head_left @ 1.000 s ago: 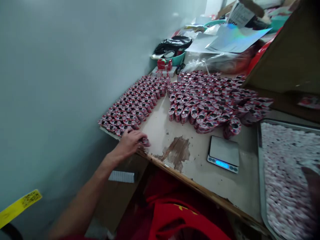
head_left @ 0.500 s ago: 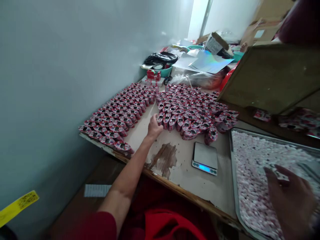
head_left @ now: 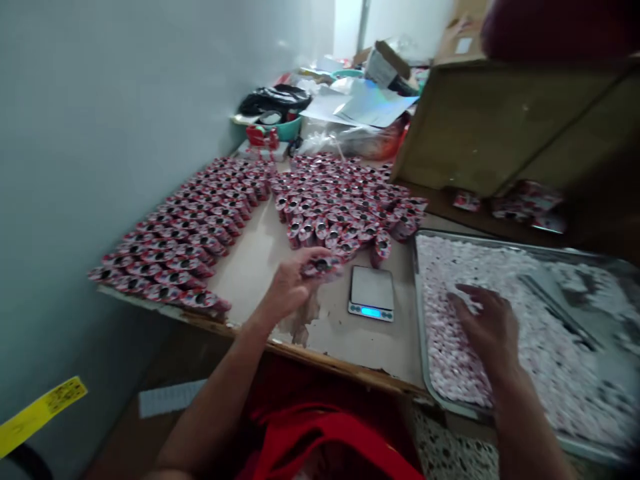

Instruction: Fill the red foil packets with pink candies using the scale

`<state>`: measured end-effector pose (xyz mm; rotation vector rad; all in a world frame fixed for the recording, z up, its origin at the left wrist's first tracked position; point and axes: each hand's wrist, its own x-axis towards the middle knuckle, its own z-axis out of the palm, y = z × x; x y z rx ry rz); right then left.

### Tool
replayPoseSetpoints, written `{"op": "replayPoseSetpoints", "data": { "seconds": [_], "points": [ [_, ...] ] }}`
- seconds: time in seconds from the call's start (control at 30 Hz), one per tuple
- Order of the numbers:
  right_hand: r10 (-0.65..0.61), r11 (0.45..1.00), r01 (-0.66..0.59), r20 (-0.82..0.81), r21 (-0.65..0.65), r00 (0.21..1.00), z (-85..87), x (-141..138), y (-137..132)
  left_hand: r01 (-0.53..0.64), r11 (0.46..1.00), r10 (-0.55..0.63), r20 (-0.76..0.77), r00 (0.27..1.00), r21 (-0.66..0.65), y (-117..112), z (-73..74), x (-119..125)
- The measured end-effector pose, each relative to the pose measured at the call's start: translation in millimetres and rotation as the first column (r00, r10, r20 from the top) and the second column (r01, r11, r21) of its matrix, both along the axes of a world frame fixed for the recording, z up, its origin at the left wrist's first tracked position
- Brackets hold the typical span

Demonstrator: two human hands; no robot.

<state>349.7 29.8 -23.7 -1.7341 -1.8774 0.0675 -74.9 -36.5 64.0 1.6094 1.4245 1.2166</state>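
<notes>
My left hand (head_left: 286, 290) is closed around one small red-and-white printed pouch (head_left: 323, 266) with an open top. It holds the pouch above the table, just left of a small digital scale (head_left: 371, 288) with a lit blue display. My right hand (head_left: 489, 325) is over a metal tray (head_left: 423, 327), thumb and fingers apart, close to the small whitish-pink pieces (head_left: 450, 360) spread in it. Whether the fingertips touch the pieces I cannot tell. Behind the scale stands a cluster of similar open pouches (head_left: 345, 193), and more pouches (head_left: 175, 233) stand in rows along the wall.
A dark flat tool (head_left: 557, 312) lies in the tray. A large brown box (head_left: 480, 127) rises behind it, with several pouches (head_left: 527, 200) at its foot. Shiny sheets (head_left: 360, 103), a teal basin (head_left: 290, 129) and a red tape dispenser (head_left: 263, 137) occupy the far end.
My left hand has lifted a pouch from the front of the cluster and drawn it nearer the scale. My right hand has moved to the tray's left part. The view has turned right.
</notes>
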Motion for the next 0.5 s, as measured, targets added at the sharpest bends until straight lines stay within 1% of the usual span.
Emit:
{"op": "replayPoseSetpoints", "data": {
  "seconds": [0.03,0.1,0.17,0.23,0.27,0.33,0.43,0.5],
  "points": [
    [0.037,0.998,-0.036,0.021,-0.046,0.999,4.2,-1,1,0.102,0.995,-0.101,-0.025,0.995,0.01,5,-4.0,19],
    [0.088,0.989,-0.074,0.1,-0.129,0.991,8.7,1,-2,0.243,0.969,-0.239,-0.077,0.968,0.049,22,-17.9,54],
    [0.126,0.971,-0.079,0.207,-0.224,0.97,9.2,4,-10,0.319,0.944,-0.308,-0.13,0.943,0.08,41,-35.2,77],
    [0.159,0.946,-0.056,0.309,-0.319,0.938,8.1,5,-20,0.345,0.934,-0.328,-0.165,0.93,0.092,54,-50.6,87],
    [0.179,0.935,-0.049,0.349,-0.351,0.92,7.5,4,-24,0.349,0.933,-0.329,-0.177,0.927,0.093,57,-56.5,87],
    [0.212,0.93,-0.052,0.413,-0.364,0.886,7.1,1,-30,0.337,0.936,-0.315,-0.19,0.93,0.099,54,-63.7,81],
    [0.242,0.943,-0.087,0.483,-0.32,0.842,8.8,-3,-34,0.27,0.956,-0.244,-0.201,0.949,0.111,36,-64.8,61],
    [0.287,0.936,-0.134,0.487,-0.326,0.825,11.6,-4,-34,0.171,0.98,-0.151,-0.185,0.971,0.097,22,-63.1,43]
  ]
}}
